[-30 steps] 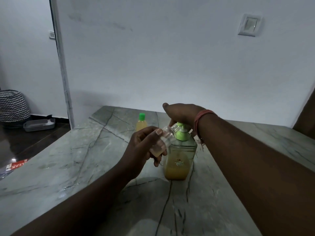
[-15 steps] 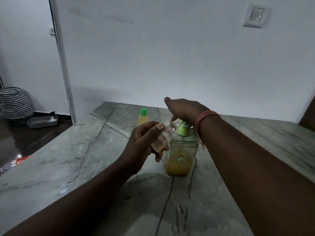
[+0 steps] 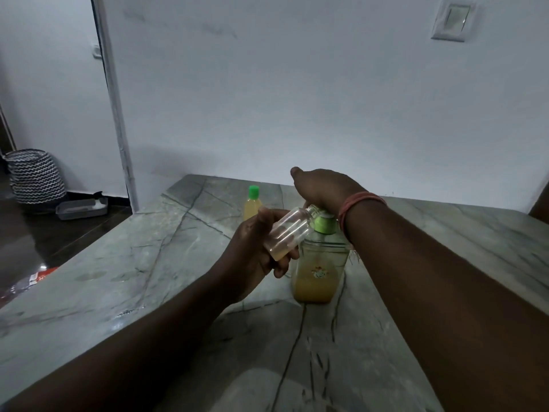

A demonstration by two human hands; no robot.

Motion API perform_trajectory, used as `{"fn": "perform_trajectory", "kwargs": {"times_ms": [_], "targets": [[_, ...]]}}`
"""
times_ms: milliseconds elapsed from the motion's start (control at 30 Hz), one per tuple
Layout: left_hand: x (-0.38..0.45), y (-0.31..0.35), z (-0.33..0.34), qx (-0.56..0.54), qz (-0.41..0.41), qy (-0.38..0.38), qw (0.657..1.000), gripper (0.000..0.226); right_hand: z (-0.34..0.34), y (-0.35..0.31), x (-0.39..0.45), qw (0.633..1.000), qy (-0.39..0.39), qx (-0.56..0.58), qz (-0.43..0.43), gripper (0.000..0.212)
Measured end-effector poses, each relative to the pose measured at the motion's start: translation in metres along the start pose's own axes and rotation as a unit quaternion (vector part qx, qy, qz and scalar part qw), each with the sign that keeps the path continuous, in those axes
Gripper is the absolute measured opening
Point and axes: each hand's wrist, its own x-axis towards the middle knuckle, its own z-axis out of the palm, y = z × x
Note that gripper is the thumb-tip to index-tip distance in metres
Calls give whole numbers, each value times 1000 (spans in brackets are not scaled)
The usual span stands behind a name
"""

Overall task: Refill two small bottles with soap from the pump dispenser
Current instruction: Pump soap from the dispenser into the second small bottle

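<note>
My left hand [image 3: 252, 248] grips the small bottle [image 3: 289, 231], long axis tilted, mouth far-right at the pump dispenser [image 3: 319, 263] spout; my right hand [image 3: 322, 188] presses the pump, fingers hidden.

Dim light. Grey veined marble counter [image 3: 445, 263] against white wall [image 3: 297, 99]; wall switch [image 3: 452, 19] above it; zigzag basket [image 3: 35, 176] on dark floor [image 3: 44, 233] left of it.

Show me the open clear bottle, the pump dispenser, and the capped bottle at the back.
clear bottle [image 3: 286, 231], head view, its transparent side wall
pump dispenser [image 3: 319, 273], head view, its soap-filled body
capped bottle [image 3: 252, 205], head view, its yellow body
</note>
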Motion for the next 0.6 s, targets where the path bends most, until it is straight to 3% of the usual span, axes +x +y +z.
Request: {"fn": "perform_trajectory", "kwargs": {"times_ms": [67,233,400,600], "targets": [[0,0,-1,-1,-6,-4,1000,106,-2,-2,-5,1000,-13,1,-2,61],[-2,5,1,9,-2,4,1000,59,-15,-7,-15,998,-53,-16,-3,60],[-1,5,1,10,2,14,1000,51,-6,-1,-7,1000,-21,10,14,63],[-1,5,2,5,2,7,1000,42,-13,-7,-12,998,-51,-23,5,62]]}}
